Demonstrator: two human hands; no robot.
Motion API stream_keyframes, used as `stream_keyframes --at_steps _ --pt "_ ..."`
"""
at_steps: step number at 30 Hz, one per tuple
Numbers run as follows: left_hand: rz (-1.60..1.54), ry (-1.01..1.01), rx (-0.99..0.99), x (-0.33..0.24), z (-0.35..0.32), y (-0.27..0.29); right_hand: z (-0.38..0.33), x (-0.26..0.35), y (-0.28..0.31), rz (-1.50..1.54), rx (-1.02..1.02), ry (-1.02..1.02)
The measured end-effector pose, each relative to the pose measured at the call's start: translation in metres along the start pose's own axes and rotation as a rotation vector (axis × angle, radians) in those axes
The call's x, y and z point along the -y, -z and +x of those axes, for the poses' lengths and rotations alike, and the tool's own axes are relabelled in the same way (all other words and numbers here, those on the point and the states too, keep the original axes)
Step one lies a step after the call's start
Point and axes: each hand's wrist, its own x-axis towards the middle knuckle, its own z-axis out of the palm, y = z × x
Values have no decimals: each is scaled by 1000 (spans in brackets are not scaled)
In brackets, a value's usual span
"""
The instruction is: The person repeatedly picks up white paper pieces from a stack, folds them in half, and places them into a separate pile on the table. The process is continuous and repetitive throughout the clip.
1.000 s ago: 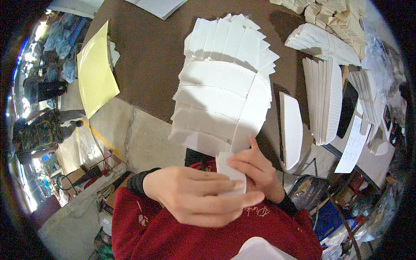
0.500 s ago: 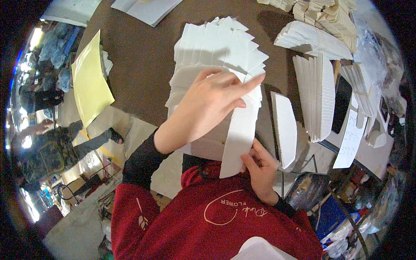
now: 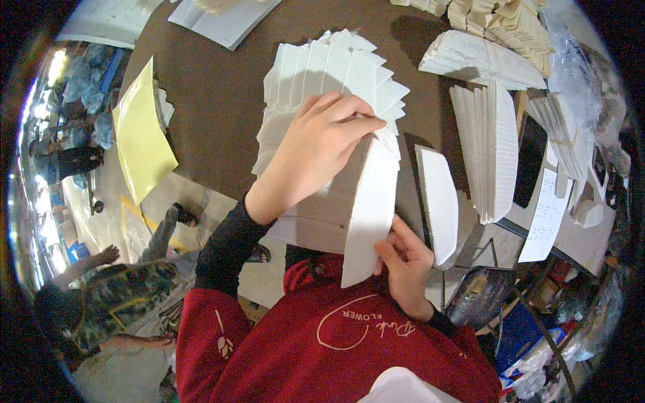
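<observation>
A long white cardboard-like strip (image 3: 371, 211) with a cut end slants in front of me, its lower end over my chest. My left hand (image 3: 316, 144) reaches across, thumb and index finger pinched together at the strip's upper end. Lower down, my right hand (image 3: 406, 265) grips the strip's right edge, fingers partly hidden behind it. Beyond and beneath my left hand lies a fanned-out spread of overlapping white pieces (image 3: 322, 70) on the brown table (image 3: 208, 101).
To the right stand a short white stack (image 3: 438, 205), a taller stack (image 3: 490, 154) and another white bundle (image 3: 480, 57). Beige bundles (image 3: 500, 23) lie at the far right. A yellow sheet (image 3: 142, 131) sits at the table's left edge. Another person (image 3: 121, 299) is at the left.
My left index finger, stretched out before, has bent in to pinch the strip's upper end. The strip has shifted slightly down. The person at the left has come closer.
</observation>
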Motion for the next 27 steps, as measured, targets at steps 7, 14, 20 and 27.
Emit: stream_keyframes --at_steps 7,14,20,27 --pt "-151 115 -28 -1 0 -1 16 -9 -3 -20 -33 4" --pt "-20 21 51 -6 -1 0 21 -22 -4 111 -57 -15" --pt "-25 14 69 -1 -4 -1 20 -19 -9 151 -72 -31" --pt "-42 4 61 2 -4 0 6 -5 -2 162 -52 -54"
